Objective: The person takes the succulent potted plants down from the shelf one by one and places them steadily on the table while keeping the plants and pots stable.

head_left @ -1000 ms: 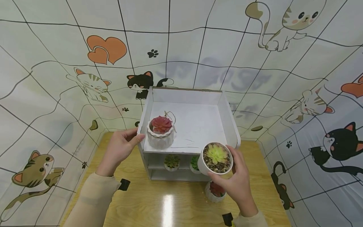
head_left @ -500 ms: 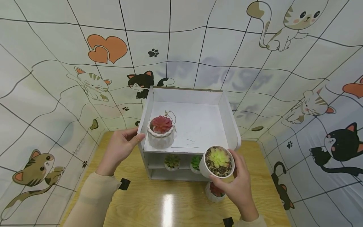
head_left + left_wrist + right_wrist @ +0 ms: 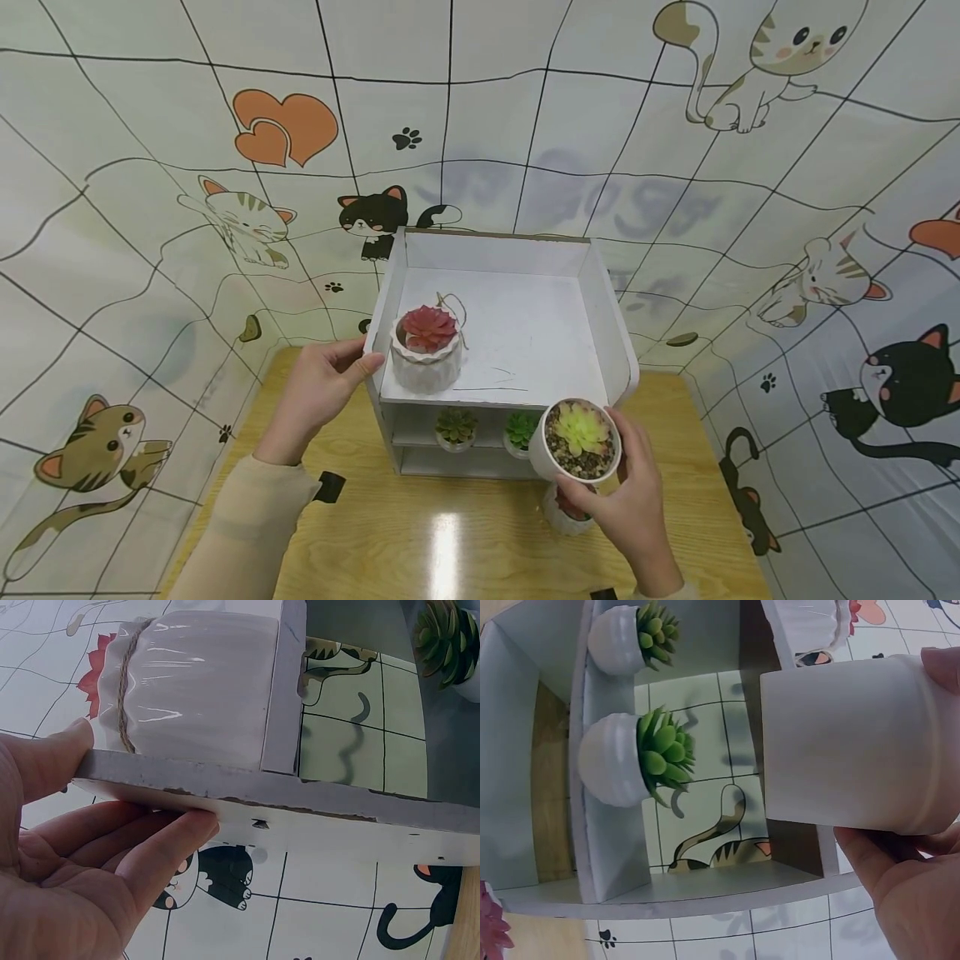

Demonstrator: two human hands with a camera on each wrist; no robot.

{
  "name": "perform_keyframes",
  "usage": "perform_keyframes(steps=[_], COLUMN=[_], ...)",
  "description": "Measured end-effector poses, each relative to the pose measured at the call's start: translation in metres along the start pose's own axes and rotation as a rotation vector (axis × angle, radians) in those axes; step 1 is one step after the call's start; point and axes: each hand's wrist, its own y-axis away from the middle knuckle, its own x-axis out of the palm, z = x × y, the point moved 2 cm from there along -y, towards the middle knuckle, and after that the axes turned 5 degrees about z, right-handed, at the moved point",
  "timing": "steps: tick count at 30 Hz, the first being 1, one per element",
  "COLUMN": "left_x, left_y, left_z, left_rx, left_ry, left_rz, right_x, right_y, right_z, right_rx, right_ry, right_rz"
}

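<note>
My left hand point(image 3: 318, 404) pinches the left side panel of a white shelf point(image 3: 510, 321); in the left wrist view the thumb lies on one side of the panel edge point(image 3: 300, 791) and the fingers on the other. My right hand point(image 3: 633, 500) grips a white pot with a yellow-green succulent point(image 3: 576, 429), tilted toward the head camera, in front of the shelf's right front edge. The pot's plain side shows in the right wrist view. A red succulent in a scalloped white pot point(image 3: 426, 367) stands on the top level, at the left.
On the middle level sit two small potted green succulents point(image 3: 455, 427) point(image 3: 615, 761). Another red succulent in a white pot point(image 3: 564, 518) stands on the wooden table point(image 3: 375, 533), partly hidden by the right hand. Cat-print cloth walls point(image 3: 480, 117) surround the table closely.
The right hand has moved slightly down and toward the person with the potted succulent, covering more of the red one on the table. The left hand stays in place.
</note>
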Motion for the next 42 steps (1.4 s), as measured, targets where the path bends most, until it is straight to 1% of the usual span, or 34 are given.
perform_keyframes(steps=[7, 12, 17, 24, 35, 42], left_x=[0.0, 0.0, 0.0, -0.001, -0.001, -0.001], left_y=[0.0, 0.0, 0.001, 0.001, 0.0, 0.0], left_z=[0.002, 0.003, 0.001, -0.004, -0.003, -0.004], left_rx=[-0.005, -0.003, -0.004, -0.013, -0.006, 0.004], left_ry=[0.001, -0.004, -0.003, -0.013, -0.017, -0.013], left_rz=[-0.002, -0.005, -0.004, -0.005, -0.006, -0.008], right_x=[0.003, 0.006, 0.009, 0.011, 0.014, 0.017], right_y=[0.006, 0.01, 0.015, 0.021, 0.026, 0.031], right_z=[-0.006, -0.011, -0.012, -0.014, -0.021, -0.024], right_rx=[-0.01, 0.022, 0.042, 0.036, 0.086, 0.134], right_ry=[-0.009, 0.016, 0.024, 0.029, 0.052, 0.078], right_rz=[0.009, 0.006, 0.001, 0.0, 0.001, 0.003])
